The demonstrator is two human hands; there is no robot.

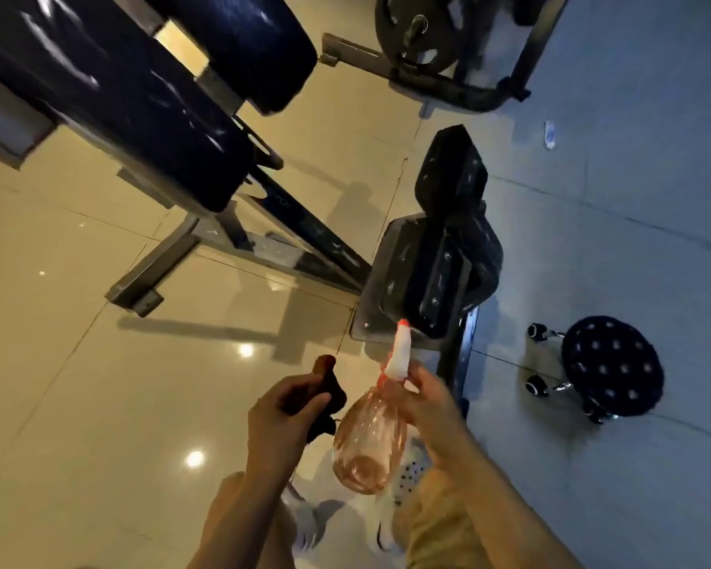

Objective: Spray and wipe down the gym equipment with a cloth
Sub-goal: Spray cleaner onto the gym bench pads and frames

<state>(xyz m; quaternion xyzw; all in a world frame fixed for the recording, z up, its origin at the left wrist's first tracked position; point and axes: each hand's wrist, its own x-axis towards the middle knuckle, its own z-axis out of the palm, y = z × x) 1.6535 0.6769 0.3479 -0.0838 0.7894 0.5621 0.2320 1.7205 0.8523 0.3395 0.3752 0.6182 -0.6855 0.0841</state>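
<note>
spray bottle (368, 441) between both hands, cloth (325, 398) to its left, padded bench (440, 256) ahead, stool (610, 365) right.

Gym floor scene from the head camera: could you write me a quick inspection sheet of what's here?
Surface: glossy tiled floor, ceiling lights reflected.
Job's things: spray bottle, clear, pinkish liquid low inside; dark cloth; black padded seat just beyond the nozzle.
Clutter: small wrapper on the floor.
Hands: left hand grips the cloth; right hand holds the bottle's neck.
Cables: nothing seen.
Surroundings: large dark bench pads, weight plate, polka-dot wheeled stool.
</note>
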